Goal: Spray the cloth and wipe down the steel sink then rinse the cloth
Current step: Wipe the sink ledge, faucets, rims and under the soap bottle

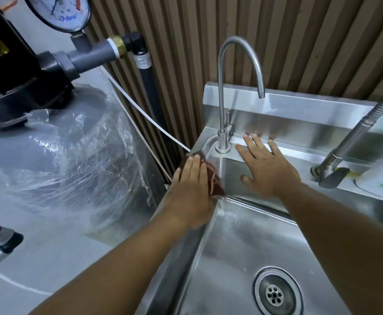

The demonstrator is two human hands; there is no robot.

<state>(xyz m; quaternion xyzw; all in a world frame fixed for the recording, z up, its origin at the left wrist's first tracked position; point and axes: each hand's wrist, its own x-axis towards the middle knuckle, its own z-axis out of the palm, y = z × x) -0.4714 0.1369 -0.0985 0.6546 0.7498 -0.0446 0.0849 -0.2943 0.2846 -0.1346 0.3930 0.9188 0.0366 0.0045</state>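
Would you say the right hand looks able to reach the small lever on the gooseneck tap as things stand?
Probably yes: the right hand lies flat on the ledge just beside the tap, holding nothing, and nothing stands between it and the lever.

- A grey rounded water tank wrapped in clear plastic film (67,155) fills the left side.
- On top of the tank sits a black valve head (15,83), with a round white-faced pressure gauge (58,12) above it.
- A grey plastic pipe with a brass fitting (95,53) runs right from the tank's top.
- Behind and right of the tank stands a brown vertically slatted wall panel (299,42).
- Below the tank lies a pale grey floor (49,258).
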